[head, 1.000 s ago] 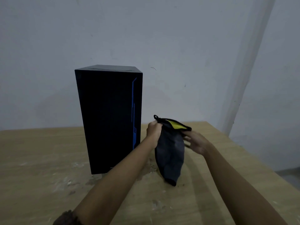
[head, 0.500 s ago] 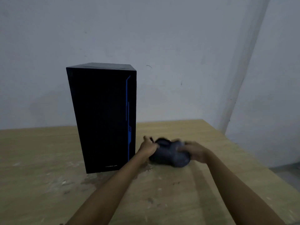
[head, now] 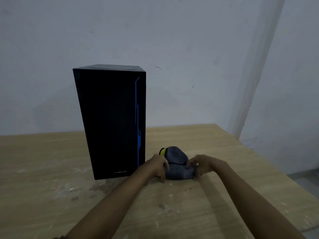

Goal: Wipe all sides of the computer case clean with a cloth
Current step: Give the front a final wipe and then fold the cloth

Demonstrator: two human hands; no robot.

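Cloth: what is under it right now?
The cloth lies bunched on the wooden table, with the left hand and right hand holding its near end. Only tabletop shows around it; the spot directly beneath is covered by its folds.

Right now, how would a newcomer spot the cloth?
Find the tall black computer case standing on the wooden table. To its right, the left hand and right hand hold the bunched cloth. It is grey-blue with a yellow patch, the only soft thing.
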